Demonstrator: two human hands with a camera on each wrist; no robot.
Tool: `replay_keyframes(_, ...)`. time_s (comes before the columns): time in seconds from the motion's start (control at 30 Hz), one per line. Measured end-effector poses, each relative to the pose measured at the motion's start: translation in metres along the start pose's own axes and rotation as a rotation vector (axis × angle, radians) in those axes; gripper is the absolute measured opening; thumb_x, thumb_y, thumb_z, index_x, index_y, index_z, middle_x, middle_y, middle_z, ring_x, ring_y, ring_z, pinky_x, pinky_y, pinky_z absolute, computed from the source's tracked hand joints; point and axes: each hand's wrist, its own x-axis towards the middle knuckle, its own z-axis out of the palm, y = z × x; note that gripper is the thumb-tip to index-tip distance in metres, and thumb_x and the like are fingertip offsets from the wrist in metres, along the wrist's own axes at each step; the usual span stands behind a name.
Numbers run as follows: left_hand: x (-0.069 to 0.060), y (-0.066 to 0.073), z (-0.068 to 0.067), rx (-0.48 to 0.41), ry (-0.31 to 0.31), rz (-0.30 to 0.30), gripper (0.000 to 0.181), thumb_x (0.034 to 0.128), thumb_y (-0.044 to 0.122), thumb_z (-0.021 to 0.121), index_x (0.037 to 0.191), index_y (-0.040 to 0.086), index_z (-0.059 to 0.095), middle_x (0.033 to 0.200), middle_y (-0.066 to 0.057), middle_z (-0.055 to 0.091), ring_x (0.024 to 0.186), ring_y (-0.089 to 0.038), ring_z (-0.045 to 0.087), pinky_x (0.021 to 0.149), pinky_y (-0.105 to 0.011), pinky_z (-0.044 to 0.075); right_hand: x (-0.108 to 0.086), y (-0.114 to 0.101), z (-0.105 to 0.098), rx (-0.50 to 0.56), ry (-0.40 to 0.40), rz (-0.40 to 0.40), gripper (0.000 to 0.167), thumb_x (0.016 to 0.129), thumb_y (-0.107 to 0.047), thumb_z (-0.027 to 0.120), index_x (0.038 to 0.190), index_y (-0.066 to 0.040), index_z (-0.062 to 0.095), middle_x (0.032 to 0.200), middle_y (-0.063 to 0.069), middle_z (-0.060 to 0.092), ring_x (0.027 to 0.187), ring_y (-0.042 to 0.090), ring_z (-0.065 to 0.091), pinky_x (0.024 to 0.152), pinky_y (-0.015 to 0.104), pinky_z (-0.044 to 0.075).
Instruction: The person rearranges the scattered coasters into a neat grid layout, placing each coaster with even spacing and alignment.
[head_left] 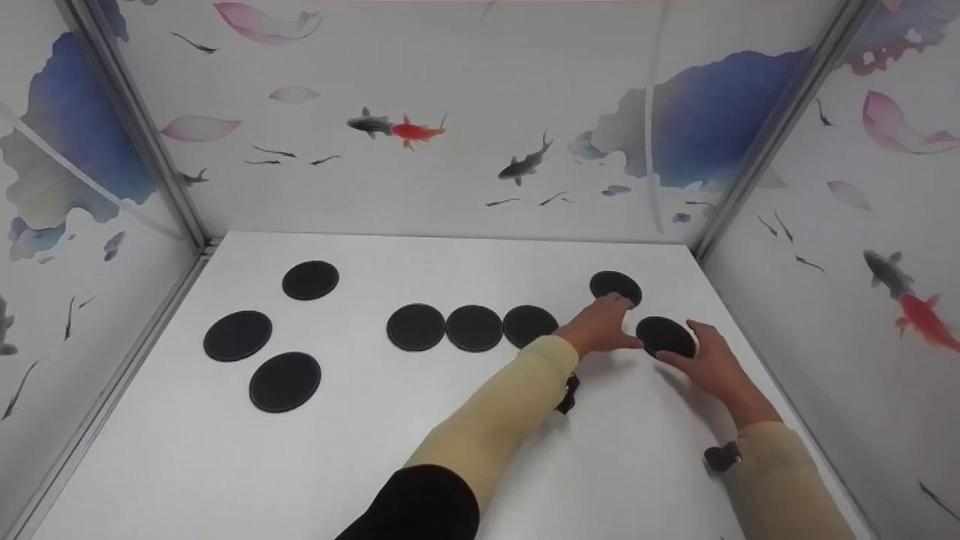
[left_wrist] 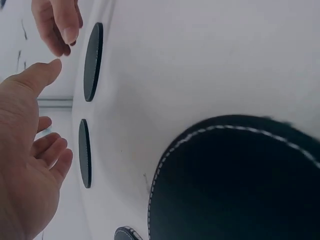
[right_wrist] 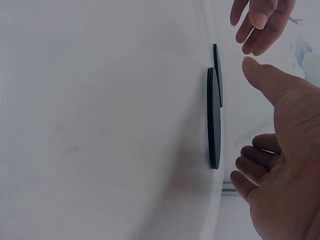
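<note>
My left hand [head_left: 600,326] hovers over the right part of the white table, fingers loosely bent and apart from the coasters in its wrist view. Just beyond its fingertips lies a round black coaster [head_left: 615,285]. My right hand [head_left: 709,367] is spread around the near side of another black coaster [head_left: 665,337]. In the right wrist view, a gap shows between that hand [right_wrist: 287,145] and the coaster [right_wrist: 214,120]. A large coaster with white edge stitching [left_wrist: 235,185] fills the lower right of the left wrist view. Neither hand visibly holds anything.
Three touching coasters form a row at mid-table, including the middle coaster [head_left: 474,328]; the left forearm partly covers the right one. Three more lie apart at left, one being the nearest coaster [head_left: 285,382]. Printed panels, including the back wall [head_left: 450,187], enclose the white tabletop [head_left: 187,465].
</note>
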Motion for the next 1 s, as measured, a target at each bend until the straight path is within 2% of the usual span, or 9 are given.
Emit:
replay_keyframes(0.1, 0.008, -0.001, 0.005, 0.021, -0.006, -0.018, 0.087, 0.0983, 0.054, 0.082, 0.168, 0.015, 0.047, 0.173, -0.001, 0.043, 0.160, -0.013, 0.039, 0.127, -0.023, 0.031, 0.004, 0.005, -0.003, -0.014, -0.040, 0.031, 0.119, 0.098, -0.054, 0.083, 0.167, 0.017, 0.017, 0.168, 0.046, 0.022, 0.157, 0.063, 0.023, 0.124, 0.075, 0.025)
replay_keyframes(0.37, 0.017, 0.007, 0.020, 0.084, -0.069, -0.039, 0.096, 0.0973, 0.053, 0.084, 0.172, 0.013, 0.038, 0.177, -0.001, 0.038, 0.162, -0.013, 0.036, 0.128, -0.023, 0.028, 0.009, 0.015, -0.004, 0.002, -0.090, 0.036, 0.120, 0.097, -0.044, 0.087, 0.165, 0.022, 0.013, 0.167, 0.049, 0.019, 0.157, 0.064, 0.021, 0.127, 0.073, 0.022)
replay_keyframes(0.6, 0.023, 0.004, 0.029, 0.121, -0.051, -0.075, 0.095, 0.0967, 0.052, 0.084, 0.171, 0.012, 0.041, 0.176, -0.001, 0.040, 0.161, -0.013, 0.038, 0.128, -0.024, 0.030, 0.017, 0.018, -0.003, 0.008, -0.115, 0.057, 0.125, 0.095, -0.049, 0.088, 0.166, 0.020, 0.011, 0.169, 0.047, 0.019, 0.158, 0.062, 0.022, 0.128, 0.072, 0.022)
replay_keyframes(0.7, 0.027, 0.003, 0.032, 0.127, -0.035, -0.063, 0.092, 0.0970, 0.051, 0.084, 0.170, 0.012, 0.043, 0.176, 0.000, 0.041, 0.161, -0.013, 0.039, 0.128, -0.025, 0.031, 0.020, 0.020, -0.003, 0.016, -0.104, 0.045, 0.122, 0.095, -0.046, 0.089, 0.166, 0.020, 0.013, 0.168, 0.047, 0.021, 0.157, 0.062, 0.024, 0.128, 0.071, 0.022)
replay_keyframes(0.8, 0.031, 0.004, 0.037, 0.126, -0.048, -0.039, 0.089, 0.0984, 0.050, 0.083, 0.169, 0.014, 0.043, 0.176, 0.002, 0.041, 0.160, -0.012, 0.038, 0.128, -0.024, 0.030, 0.019, 0.023, -0.003, 0.015, -0.101, 0.046, 0.119, 0.096, -0.043, 0.088, 0.166, 0.020, 0.015, 0.168, 0.046, 0.023, 0.157, 0.062, 0.025, 0.127, 0.071, 0.023)
replay_keyframes(1.0, 0.032, 0.008, 0.043, 0.066, -0.039, -0.027, 0.080, 0.0971, 0.046, 0.085, 0.164, 0.015, 0.052, 0.167, 0.003, 0.053, 0.153, -0.013, 0.049, 0.125, -0.026, 0.037, 0.013, 0.026, -0.003, 0.011, -0.097, 0.055, 0.113, 0.098, -0.044, 0.087, 0.168, 0.015, 0.020, 0.170, 0.042, 0.027, 0.157, 0.061, 0.028, 0.127, 0.071, 0.025)
